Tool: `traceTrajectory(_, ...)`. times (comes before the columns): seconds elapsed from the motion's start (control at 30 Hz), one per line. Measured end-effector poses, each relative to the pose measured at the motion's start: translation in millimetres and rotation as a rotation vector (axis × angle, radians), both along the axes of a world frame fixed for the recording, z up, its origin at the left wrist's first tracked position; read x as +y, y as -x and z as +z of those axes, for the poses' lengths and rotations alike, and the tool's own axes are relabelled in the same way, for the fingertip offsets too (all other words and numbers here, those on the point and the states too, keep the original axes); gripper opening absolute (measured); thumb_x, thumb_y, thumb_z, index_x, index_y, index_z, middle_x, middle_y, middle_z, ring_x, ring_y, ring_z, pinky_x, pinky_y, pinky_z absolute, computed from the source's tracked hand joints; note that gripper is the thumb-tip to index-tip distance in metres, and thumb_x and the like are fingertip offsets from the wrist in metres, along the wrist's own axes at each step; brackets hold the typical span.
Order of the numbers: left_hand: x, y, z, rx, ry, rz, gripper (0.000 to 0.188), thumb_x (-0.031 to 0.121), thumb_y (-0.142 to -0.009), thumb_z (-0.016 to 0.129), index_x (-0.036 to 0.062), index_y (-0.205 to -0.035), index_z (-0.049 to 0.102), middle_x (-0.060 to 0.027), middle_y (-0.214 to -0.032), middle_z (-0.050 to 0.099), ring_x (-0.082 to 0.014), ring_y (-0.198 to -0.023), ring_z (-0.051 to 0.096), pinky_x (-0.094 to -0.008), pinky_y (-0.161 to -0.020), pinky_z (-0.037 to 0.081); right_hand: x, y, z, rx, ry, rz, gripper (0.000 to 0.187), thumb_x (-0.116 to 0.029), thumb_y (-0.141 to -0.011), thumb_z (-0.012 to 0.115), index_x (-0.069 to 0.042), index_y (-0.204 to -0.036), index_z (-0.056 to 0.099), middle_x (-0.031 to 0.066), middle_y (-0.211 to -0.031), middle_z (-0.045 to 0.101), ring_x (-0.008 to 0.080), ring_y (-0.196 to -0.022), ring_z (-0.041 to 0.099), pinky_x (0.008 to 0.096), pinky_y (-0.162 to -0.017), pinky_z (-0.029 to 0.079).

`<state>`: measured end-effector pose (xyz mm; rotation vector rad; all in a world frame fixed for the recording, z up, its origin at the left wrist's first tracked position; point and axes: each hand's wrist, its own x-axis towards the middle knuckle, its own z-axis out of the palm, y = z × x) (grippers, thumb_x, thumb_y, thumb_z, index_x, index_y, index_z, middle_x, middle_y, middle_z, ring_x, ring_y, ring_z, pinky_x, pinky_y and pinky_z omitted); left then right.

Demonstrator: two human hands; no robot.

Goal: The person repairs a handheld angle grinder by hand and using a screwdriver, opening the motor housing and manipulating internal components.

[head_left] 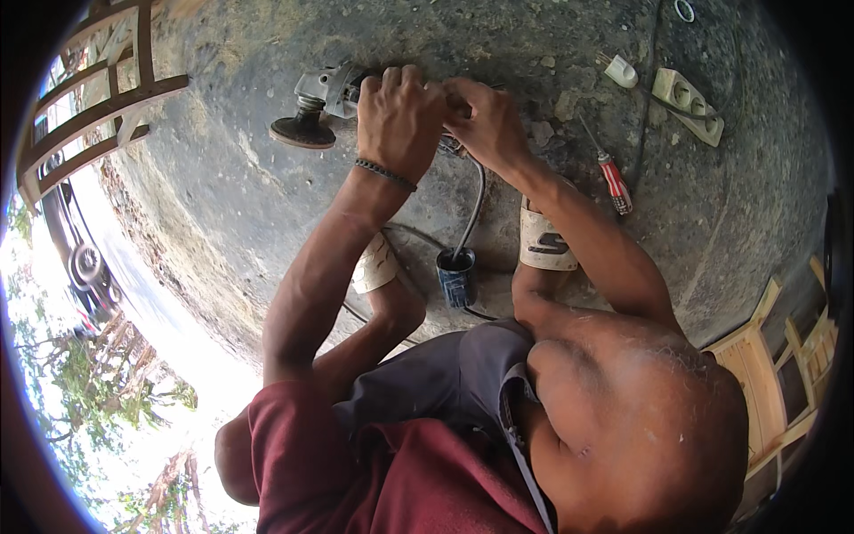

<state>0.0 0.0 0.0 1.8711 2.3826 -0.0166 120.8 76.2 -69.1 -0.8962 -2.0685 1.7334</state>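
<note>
On the grey, worn floor [222, 196], towards 11 o'clock in the view, lies an angle grinder [331, 89]. Its gear head is scuffed silver-grey metal, and from it a short dark neck points towards 7 o'clock, ending in a round black disc [302, 133] with a brownish rim. Most of its body is hidden beneath the left hand [398, 120], and a few thin wires show just below the fingers. A dark cord [479, 191] drops towards 6 o'clock into a blue-black cylindrical housing [456, 278] between the feet.

The left forearm slants up towards 1 o'clock, back of the hand upward, a dark bracelet [385, 173] at the wrist. Its fingers are curled over the body, but I cannot tell what its grip closes on. The right hand [487, 125] comes in from 4 o'clock, wrist bent, thumb and forefinger curved in a narrow grip beside the left; whether it pinches anything is hidden. A red-and-white screwdriver [614, 182] lies towards 2 o'clock.
</note>
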Motion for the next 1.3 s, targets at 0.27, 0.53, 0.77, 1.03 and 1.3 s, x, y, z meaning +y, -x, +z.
traceTrajectory(0.27, -9, -10, -1, -0.024, -0.068, 0.165, 0.004, 0.012, -0.083, 0.066, 0.0106, -0.086, 0.068, -0.0079, -0.087, 0.062, -0.0286, -0.086, 0.066, -0.0436, -0.077, 0.05, 3, 3, 2, 0.014, 0.011, 0.047, 0.014, -0.009, -0.088, 0.069, -0.003, -0.099, 0.075, 0.0171, -0.091, 0.074, 0.033, -0.084, 0.074, 0.0387, -0.071, 0.057)
traceTrajectory(0.53, -21, -16, -10, -0.098, -0.206, 0.22, 0.004, 0.01, -0.084, 0.065, 0.0084, -0.085, 0.062, -0.0097, -0.086, 0.06, -0.0324, -0.083, 0.065, -0.0466, -0.073, 0.052, 1, 2, -5, 0.012, 0.04, 0.045, 0.017, -0.012, -0.091, 0.066, -0.004, -0.101, 0.075, 0.0163, -0.092, 0.075, 0.0289, -0.084, 0.075, 0.0375, -0.074, 0.057)
traceTrajectory(0.77, -27, -20, -18, -0.163, -0.286, 0.317, 0.005, 0.012, -0.086, 0.067, 0.0073, -0.086, 0.063, -0.0133, -0.087, 0.061, -0.0372, -0.08, 0.065, -0.0483, -0.068, 0.052, 2, 1, -7, -0.015, 0.119, 0.094, 0.017, -0.011, -0.095, 0.066, -0.001, -0.107, 0.073, 0.0089, -0.093, 0.077, 0.0132, -0.082, 0.073, 0.0284, -0.07, 0.057)
traceTrajectory(1.03, -15, -28, -9, -0.321, -0.184, 0.637, 0.014, 0.018, -0.088, 0.066, 0.0039, -0.087, 0.068, -0.0189, -0.088, 0.068, -0.0417, -0.082, 0.067, -0.0495, -0.071, 0.053, -4, 2, -12, 0.044, 0.096, 0.036, 0.016, -0.013, -0.092, 0.066, -0.003, -0.102, 0.074, 0.0117, -0.083, 0.075, 0.0177, -0.069, 0.073, 0.0318, -0.063, 0.056)
traceTrajectory(1.3, -17, -41, -15, -0.276, -0.191, 0.664, 0.014, 0.017, -0.091, 0.064, 0.003, -0.09, 0.065, -0.0184, -0.09, 0.068, -0.0417, -0.08, 0.068, -0.0507, -0.069, 0.054, 0, -1, -5, 0.015, 0.072, 0.066, 0.015, -0.012, -0.093, 0.067, -0.004, -0.102, 0.074, 0.0129, -0.088, 0.074, 0.0215, -0.073, 0.074, 0.0336, -0.065, 0.056)
